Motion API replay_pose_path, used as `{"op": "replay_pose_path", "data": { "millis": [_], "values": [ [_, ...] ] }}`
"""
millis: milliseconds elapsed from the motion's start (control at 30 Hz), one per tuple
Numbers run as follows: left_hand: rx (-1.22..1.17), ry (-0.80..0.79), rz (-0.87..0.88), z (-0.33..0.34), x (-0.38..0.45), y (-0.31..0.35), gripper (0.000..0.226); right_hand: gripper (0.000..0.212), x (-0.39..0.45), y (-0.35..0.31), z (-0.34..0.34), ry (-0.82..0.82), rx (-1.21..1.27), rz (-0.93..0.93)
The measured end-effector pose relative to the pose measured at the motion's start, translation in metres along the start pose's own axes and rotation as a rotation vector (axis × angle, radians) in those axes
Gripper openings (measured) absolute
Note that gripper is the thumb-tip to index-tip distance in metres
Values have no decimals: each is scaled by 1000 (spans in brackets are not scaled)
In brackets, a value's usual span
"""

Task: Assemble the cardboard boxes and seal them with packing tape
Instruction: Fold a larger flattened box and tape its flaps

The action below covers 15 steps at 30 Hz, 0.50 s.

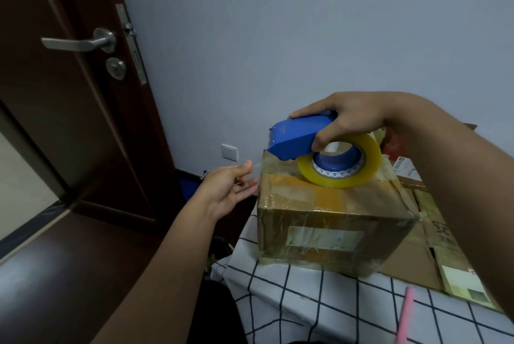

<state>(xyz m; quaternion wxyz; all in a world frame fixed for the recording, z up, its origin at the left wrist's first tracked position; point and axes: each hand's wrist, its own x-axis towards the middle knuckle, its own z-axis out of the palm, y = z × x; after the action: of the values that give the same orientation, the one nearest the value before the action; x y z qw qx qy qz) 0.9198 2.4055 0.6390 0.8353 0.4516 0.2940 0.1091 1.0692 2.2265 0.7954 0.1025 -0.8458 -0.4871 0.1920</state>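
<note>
Partly done, by the look of it: cardboard box (331, 221) already folded into shape and closed, standing near the left edge of a table under a white grid-patterned cloth (314, 302); old glossy tape and a worn label on its near face, further tape strips across the top flaps. Blue tape dispenser (299, 135) with yellowish packing-tape roll (340, 164) held over the box top, roll touching or just above the flap seam. Right hand (353, 118) wrapped round the dispenser handle, fingers curled under, thumb along the top. Left hand (232, 188) off the box's left side, palm up, thumb and forefinger pinching the free end of a clear tape strip (257, 165) drawn out from the dispenser's mouth; remaining fingers loosely spread. Strip not yet pressed down or cut. Flattened cardboard (434, 246) lying behind and right of the box, apparently awaiting assembly. Pink object (405, 316) at the table's near right. Dark door (72, 93) at left.
</note>
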Motion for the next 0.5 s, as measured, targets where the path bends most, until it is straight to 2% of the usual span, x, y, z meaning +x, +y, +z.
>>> {"op": "replay_pose_path", "data": {
  "millis": [367, 433, 500],
  "values": [
    [180, -62, -70, -5, 8, -19, 16, 66, 4, -6, 3, -15, -31, 9],
    [254, -55, -48, -4, 8, -20, 21, 67, 5, -6, 4, -14, -39, 11],
    [427, -6, -24, -6, 8, -19, 31, 67, 7, -6, 5, -10, -49, 13]
  ]
}}
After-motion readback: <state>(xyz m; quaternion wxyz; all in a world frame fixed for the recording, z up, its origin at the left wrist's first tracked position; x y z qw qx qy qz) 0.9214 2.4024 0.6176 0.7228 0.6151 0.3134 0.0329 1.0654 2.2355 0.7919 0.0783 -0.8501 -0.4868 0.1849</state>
